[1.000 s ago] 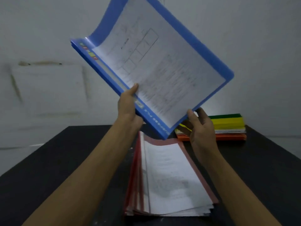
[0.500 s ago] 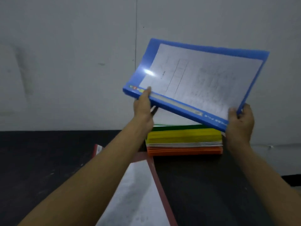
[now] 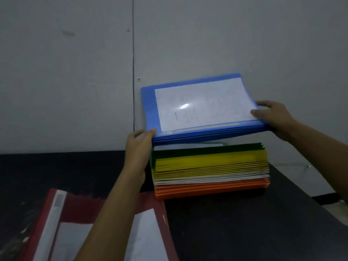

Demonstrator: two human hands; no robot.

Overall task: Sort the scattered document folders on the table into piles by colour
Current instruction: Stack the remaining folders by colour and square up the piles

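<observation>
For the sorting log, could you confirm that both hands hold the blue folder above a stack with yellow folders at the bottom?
No: in the head view orange folders are lowest, yellow folders higher. Left hand and right hand do hold the blue folder above the stack.

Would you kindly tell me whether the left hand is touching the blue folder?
Touching. The head view shows the left hand gripping the blue folder, with its fingertips curled over the near left corner.

Both outstretched — left hand (image 3: pixel 139 147) lower, right hand (image 3: pixel 274 118) higher, thumbs on top.
</observation>
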